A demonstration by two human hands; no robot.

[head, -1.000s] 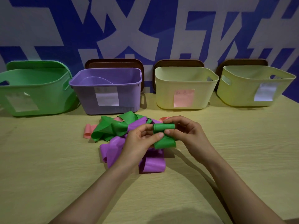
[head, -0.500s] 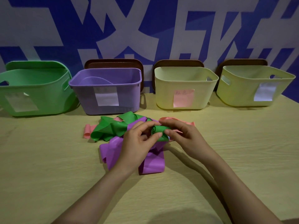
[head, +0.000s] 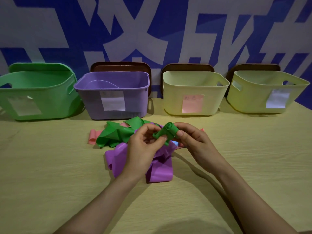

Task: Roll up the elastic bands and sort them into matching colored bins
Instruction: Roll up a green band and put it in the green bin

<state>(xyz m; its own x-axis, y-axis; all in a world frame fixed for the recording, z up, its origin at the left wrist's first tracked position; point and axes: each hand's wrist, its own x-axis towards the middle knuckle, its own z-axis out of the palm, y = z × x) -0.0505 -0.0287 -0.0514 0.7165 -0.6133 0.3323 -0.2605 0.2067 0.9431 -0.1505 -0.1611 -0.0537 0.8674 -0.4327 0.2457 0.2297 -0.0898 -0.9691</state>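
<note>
- Pale wooden table (head: 50, 174) meets a blue-and-white wall; green bin (head: 50, 105) sits at 10 o'clock, purple bin (head: 135, 102) at 11.
- Both forearms reach in from 6 o'clock, and the hands meet at centre, raised above the pile.
- Right hand (head: 194, 141) pinches the rolled green band (head: 168, 131) by its right end.
- Left hand (head: 143, 149), fingers curled, pinches its loose tail.
- Loose green band (head: 114, 135), purple band (head: 160, 173) and pink band (head: 92, 138) lie heaped beneath.

Pale wooden table (head: 50, 183) with four bins (head: 113, 92), loose bands (head: 160, 174).
</note>
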